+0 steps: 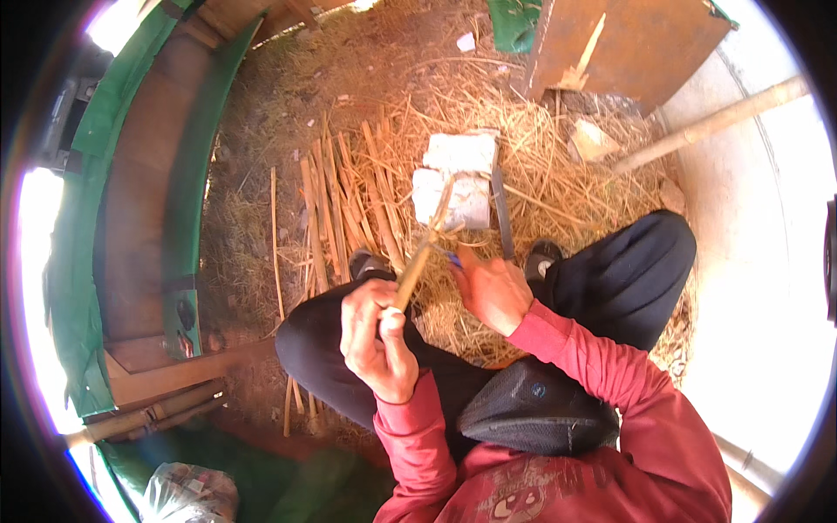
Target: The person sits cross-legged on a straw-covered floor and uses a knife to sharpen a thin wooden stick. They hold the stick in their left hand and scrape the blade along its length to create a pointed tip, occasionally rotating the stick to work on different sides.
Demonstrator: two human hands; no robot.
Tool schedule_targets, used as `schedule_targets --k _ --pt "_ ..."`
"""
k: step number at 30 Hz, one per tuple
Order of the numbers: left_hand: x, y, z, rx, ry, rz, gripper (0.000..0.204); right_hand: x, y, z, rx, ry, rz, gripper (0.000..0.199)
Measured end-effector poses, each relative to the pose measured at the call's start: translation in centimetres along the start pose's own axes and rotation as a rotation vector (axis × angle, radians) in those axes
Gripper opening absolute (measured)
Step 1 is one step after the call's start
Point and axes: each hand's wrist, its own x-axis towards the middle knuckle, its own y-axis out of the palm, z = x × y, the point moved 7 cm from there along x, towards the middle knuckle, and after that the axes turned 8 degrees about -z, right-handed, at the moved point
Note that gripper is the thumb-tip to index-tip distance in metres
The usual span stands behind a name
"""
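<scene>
My left hand (380, 336) is closed around the lower end of a split bamboo strip (418, 268). The strip slants up and away to the right, its far end over two white blocks (462, 152) on the straw. Against the strip's middle, my right hand (493, 292) is closed on a small blue tool (452, 259); the fingers hide most of it, and its working end is hard to make out. Thin pale slivers show where tool and strip meet. Along the right side of the blocks lies a long dark flat blade (500, 205).
Several split bamboo strips (327, 196) lie side by side at the left. Straw and shavings (558, 174) cover the ground. A brown board (623, 48) stands at the far right near a bamboo pole (711, 125). Green-edged panels (148, 192) line the left. A black pouch (536, 405) rests at my lap.
</scene>
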Motion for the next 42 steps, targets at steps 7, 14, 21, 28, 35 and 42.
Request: schedule_targets --k 7,14,21,28,35,42 --pt "-0.5 -0.3 1.3 -0.080 -0.084 -0.128 0.025 0.6 2.5 -2.0 -0.060 0.104 -0.044 0.020" --pt "-0.8 -0.7 1.8 -0.010 -0.105 -0.202 0.020 0.7 1.1 2.7 0.051 -0.051 -0.018 0.022" --pt "-1.1 -0.5 1.7 -0.073 -0.184 -0.276 0.014 0.8 1.2 0.0 0.135 0.103 0.083 0.028" --pt "-2.5 -0.5 1.8 -0.064 -0.079 -0.331 0.012 -0.2 -0.7 4.6 0.207 -0.036 0.049 0.025" --pt "-2.2 -0.8 1.7 -0.036 -0.126 -0.406 0.015 0.9 -0.9 6.8 0.133 -0.155 0.102 0.024" --pt "-1.6 -0.6 2.7 -0.098 -0.147 -0.448 0.016 1.4 1.3 -0.3 -0.018 -0.053 0.084 0.025"
